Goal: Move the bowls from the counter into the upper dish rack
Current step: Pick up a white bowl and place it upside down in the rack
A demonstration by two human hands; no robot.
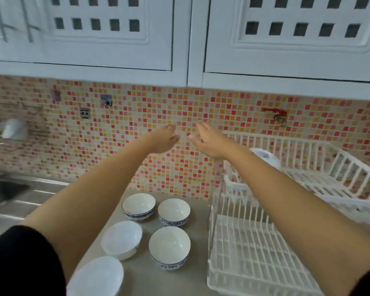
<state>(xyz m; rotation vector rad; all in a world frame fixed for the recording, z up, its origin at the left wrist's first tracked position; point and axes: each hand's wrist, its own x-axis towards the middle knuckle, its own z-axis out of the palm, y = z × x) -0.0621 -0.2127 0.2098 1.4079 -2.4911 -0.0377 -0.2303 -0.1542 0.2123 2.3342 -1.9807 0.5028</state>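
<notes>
Several white bowls stand on the grey counter (143, 274): three with blue patterned bands (138, 204) (174, 209) (169, 244) and two plain white ones (122, 237) (96, 276). To their right stands a white two-tier dish rack, its upper tier (320, 163) holding one white bowl (265, 157), its lower tier (250, 253) bare. My left hand (163, 138) and my right hand (207, 139) are stretched out high in front of the tiled wall, palms facing each other, fingers apart, holding nothing, well above the bowls.
A steel sink (2, 189) lies at the left with a drainboard. White wall cabinets (188, 39) hang overhead. A red tap (278, 116) and a socket (84, 113) sit on the mosaic wall. Cloths and bottles (11, 129) rest on a ledge at far left.
</notes>
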